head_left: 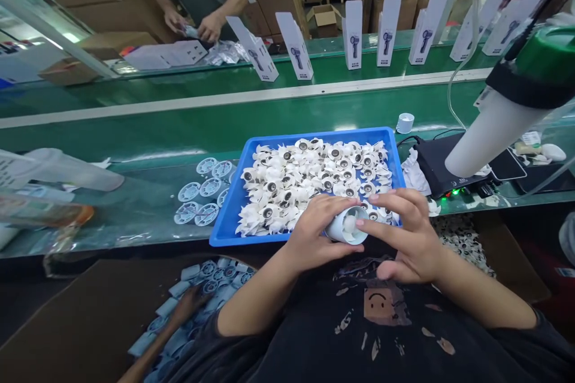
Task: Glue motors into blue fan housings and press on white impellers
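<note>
My left hand is wrapped round a light blue cylindrical fan housing, its round opening tilted up toward me. Inside that opening sits a white fan wheel. My right hand has its fingers spread, and the index fingertip reaches the fan wheel at the housing's mouth. Just beyond both hands lies a blue tray, heaped with white bladed fan wheels, several with dark round hubs showing.
Light blue round grilles lie left of the tray. A carton of blue housings stands below, with another person's hand in it. At right are a black box and a white tube. Printed boxes line the back.
</note>
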